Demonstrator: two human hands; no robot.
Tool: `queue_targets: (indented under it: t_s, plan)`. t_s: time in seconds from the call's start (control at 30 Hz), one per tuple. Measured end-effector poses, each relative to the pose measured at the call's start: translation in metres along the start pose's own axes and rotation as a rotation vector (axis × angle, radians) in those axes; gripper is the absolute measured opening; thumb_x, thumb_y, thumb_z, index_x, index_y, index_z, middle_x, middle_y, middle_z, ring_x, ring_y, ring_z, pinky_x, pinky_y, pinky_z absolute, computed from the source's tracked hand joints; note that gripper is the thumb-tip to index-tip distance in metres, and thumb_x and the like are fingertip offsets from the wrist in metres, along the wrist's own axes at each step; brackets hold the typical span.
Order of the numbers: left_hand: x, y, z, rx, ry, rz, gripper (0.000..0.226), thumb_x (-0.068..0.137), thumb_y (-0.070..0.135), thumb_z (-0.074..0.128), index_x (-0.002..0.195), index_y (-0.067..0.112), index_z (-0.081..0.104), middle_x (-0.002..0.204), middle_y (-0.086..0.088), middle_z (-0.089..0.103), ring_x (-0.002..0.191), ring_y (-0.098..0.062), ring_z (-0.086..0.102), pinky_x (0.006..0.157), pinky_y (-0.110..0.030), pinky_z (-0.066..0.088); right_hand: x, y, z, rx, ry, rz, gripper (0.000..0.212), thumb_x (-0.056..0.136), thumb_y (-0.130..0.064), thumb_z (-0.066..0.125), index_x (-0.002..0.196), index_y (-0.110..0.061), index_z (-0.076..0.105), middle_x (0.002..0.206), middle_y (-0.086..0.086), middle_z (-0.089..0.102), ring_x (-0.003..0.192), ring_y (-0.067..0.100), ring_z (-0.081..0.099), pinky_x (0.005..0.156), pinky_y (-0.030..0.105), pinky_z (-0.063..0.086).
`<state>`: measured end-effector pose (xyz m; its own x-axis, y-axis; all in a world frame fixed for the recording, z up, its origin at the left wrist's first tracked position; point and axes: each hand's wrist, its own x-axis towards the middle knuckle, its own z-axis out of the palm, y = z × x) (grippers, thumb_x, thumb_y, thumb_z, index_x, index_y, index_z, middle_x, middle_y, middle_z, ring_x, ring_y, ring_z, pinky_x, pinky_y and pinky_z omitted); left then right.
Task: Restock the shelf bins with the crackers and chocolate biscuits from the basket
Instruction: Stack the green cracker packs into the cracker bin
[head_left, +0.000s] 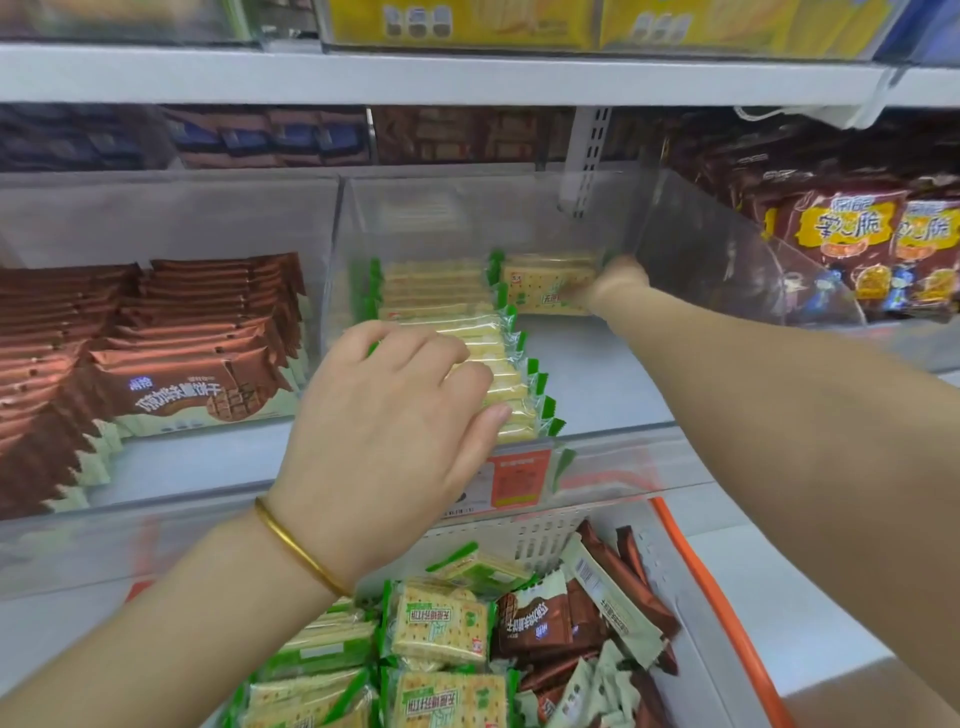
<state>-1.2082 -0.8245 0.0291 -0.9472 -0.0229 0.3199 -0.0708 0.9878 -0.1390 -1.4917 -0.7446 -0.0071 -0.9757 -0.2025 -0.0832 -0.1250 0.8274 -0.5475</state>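
Our left hand (384, 415) presses loosely spread fingers on the cracker row (506, 364) at the front of the bin (467, 208), likely to keep it upright. Our right hand (618, 283) meets a pack (535, 283) at the bin's back, but its grip is too blurred to tell. The basket (724, 623) sits below the bin.

Both forearms are bare to the frame's edge. A thin gold bangle (297, 546), smooth, plain and glossy, circles the left wrist. Just beyond the bangle, the left hand (384, 415) shows short, natural nails. Well beyond the bangle, the right hand (618, 285) looks small and blurred.
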Motion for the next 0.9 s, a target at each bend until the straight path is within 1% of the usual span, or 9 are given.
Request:
queue_targets:
  t_s: [0.07, 0.2, 0.3, 0.4, 0.6, 0.67, 0.73, 0.83, 0.9]
  plan:
    - [0.0, 0.0, 0.0, -0.003, 0.019, 0.0, 0.047, 0.096, 0.043, 0.028, 0.096, 0.018, 0.068, 0.098, 0.0, 0.066, 0.1, -0.025, 0.061, 0.092, -0.043, 0.041, 0.0, -0.001, 0.002, 0.042, 0.012, 0.01, 0.079, 0.082, -0.034, 0.073, 0.142, -0.001, 0.034, 0.139, 0.013, 0.048, 0.124, 0.028, 0.051, 0.099, 0.032, 0.045]
    - [0.0, 0.0, 0.001, -0.019, 0.027, 0.004, 0.046, 0.096, 0.043, 0.029, 0.096, 0.018, 0.069, 0.1, 0.0, 0.066, 0.099, -0.025, 0.061, 0.092, -0.043, 0.041, 0.005, -0.006, 0.007, 0.118, 0.104, 0.027, 0.058, 0.081, -0.026, 0.076, 0.127, -0.002, 0.049, 0.128, 0.012, 0.057, 0.117, 0.027, 0.056, 0.082, 0.026, 0.044]
    - [0.0, -0.001, 0.002, -0.032, 0.034, 0.011, 0.046, 0.096, 0.042, 0.03, 0.096, 0.018, 0.069, 0.1, 0.001, 0.066, 0.099, -0.025, 0.061, 0.092, -0.042, 0.041, 0.008, -0.004, 0.012, 0.196, 0.105, 0.062, 0.062, 0.082, -0.022, 0.074, 0.132, -0.003, 0.043, 0.132, 0.01, 0.053, 0.122, 0.027, 0.053, 0.092, 0.028, 0.044]
    - [-0.001, -0.001, 0.001, -0.049, 0.027, 0.011, 0.046, 0.095, 0.043, 0.03, 0.097, 0.019, 0.069, 0.101, 0.001, 0.066, 0.099, -0.024, 0.061, 0.093, -0.042, 0.041, 0.01, -0.003, 0.013, 0.178, 0.072, 0.08, 0.069, 0.083, -0.024, 0.073, 0.138, -0.004, 0.038, 0.135, 0.011, 0.051, 0.124, 0.027, 0.051, 0.098, 0.03, 0.043]
    - [-0.002, -0.003, 0.003, -0.085, 0.052, 0.025, 0.045, 0.095, 0.043, 0.031, 0.098, 0.019, 0.068, 0.101, 0.003, 0.066, 0.099, -0.023, 0.06, 0.092, -0.04, 0.041, 0.017, -0.003, 0.011, 0.033, 0.063, 0.094, 0.065, 0.087, -0.029, 0.067, 0.139, -0.004, 0.037, 0.138, 0.01, 0.047, 0.124, 0.027, 0.05, 0.096, 0.028, 0.044]
    - [-0.002, -0.003, 0.001, -0.127, 0.077, 0.025, 0.043, 0.095, 0.043, 0.032, 0.1, 0.02, 0.067, 0.101, 0.004, 0.065, 0.1, -0.022, 0.06, 0.091, -0.038, 0.04, 0.012, -0.003, 0.003, -0.009, 0.069, 0.072, 0.063, 0.088, -0.033, 0.065, 0.137, -0.003, 0.04, 0.134, 0.01, 0.05, 0.121, 0.027, 0.052, 0.096, 0.029, 0.047]
    - [-0.002, -0.003, -0.003, -0.213, 0.132, 0.035, 0.04, 0.095, 0.04, 0.033, 0.102, 0.019, 0.066, 0.103, 0.005, 0.065, 0.102, -0.021, 0.06, 0.092, -0.037, 0.039, 0.0, -0.005, -0.014, -0.052, 0.047, 0.018, 0.052, 0.088, -0.028, 0.066, 0.128, 0.0, 0.048, 0.125, 0.013, 0.056, 0.114, 0.029, 0.057, 0.092, 0.034, 0.051]
    - [-0.013, 0.001, -0.013, -0.334, 0.249, 0.078, 0.034, 0.096, 0.031, 0.038, 0.107, 0.014, 0.065, 0.107, 0.002, 0.064, 0.103, -0.023, 0.058, 0.09, -0.039, 0.041, -0.042, -0.006, -0.046, 0.2, 0.037, -0.096, 0.021, 0.088, -0.011, 0.064, 0.102, -0.001, 0.052, 0.102, 0.013, 0.057, 0.096, 0.03, 0.064, 0.083, 0.041, 0.056]
    - [-0.027, 0.008, -0.022, -0.317, 0.335, 0.146, 0.028, 0.094, 0.023, 0.043, 0.103, 0.01, 0.067, 0.103, 0.0, 0.065, 0.096, -0.025, 0.06, 0.081, -0.04, 0.042, -0.1, -0.005, -0.069, 0.437, -0.012, -0.248, 0.015, 0.089, -0.009, 0.063, 0.1, -0.006, 0.054, 0.097, 0.014, 0.059, 0.079, 0.022, 0.068, 0.07, 0.038, 0.059]
